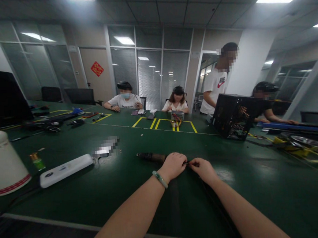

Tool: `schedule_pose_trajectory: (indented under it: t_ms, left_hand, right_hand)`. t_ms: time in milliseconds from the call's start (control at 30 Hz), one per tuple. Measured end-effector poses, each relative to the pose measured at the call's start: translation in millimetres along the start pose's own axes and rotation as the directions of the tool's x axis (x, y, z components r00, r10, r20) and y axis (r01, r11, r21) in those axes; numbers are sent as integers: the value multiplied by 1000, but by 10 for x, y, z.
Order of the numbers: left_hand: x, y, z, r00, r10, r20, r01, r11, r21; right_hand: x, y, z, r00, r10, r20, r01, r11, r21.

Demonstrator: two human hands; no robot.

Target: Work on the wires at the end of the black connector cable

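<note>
A dark, rod-shaped thing with a black, ringed end lies on the green table in front of me; its kind I cannot make out. My left hand, wearing a jade-green bangle, is closed over its right part. Just to the right, my right hand pinches a thin black piece between thumb and fingertips. The fingertips of both hands are close together there. From under my right hand a long black strip runs toward the near table edge, partly hidden by my forearm.
Left on the green table are a white power strip, a small green bottle and a cream canister. A black computer case stands right, near yellow-and-silver items. Several people sit or stand across the table.
</note>
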State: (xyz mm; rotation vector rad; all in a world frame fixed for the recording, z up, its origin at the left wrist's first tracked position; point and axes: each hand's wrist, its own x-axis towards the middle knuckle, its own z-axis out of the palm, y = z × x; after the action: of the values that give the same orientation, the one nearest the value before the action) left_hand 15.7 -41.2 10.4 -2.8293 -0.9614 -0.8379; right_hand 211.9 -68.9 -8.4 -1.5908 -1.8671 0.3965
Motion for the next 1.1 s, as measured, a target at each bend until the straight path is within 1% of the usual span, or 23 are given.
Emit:
schedule_pose_trajectory:
  t_ms: [133,267,400,567,800,1000,1100]
  left_hand:
    - [12,-19,29,1000,10,-4,-10,1000,-5]
    - [24,-20,37,1000,8,20,-8,1000,9]
    - [23,-15,34,1000,0,25,0,1000,-6]
    - [20,-14,26,999,-34,16,34,999,-16]
    - [12,-19,-7,999,1,46,0,1000,-15]
    - [4,-22,4,999,5,37,-4,1000,-26]
    - [5,-15,13,1000,-13,24,14,999,-39]
  right_hand:
    - [-9,-42,-16,1000,11,-10,-11,1000,-9]
    - [-22,-71,-25,1000,20,-4,-20,1000,9]
    - [-17,-52,-21,998,48,28,-49,997,61]
    - [4,-28,-25,998,42,54,-48,991,128]
    - [32,-6,0,996,64,54,-71,988,138]
    - [15,-22,1,994,86,62,-94,987,130]
    - [6,-41,-11,993,85,79,-95,986,138]
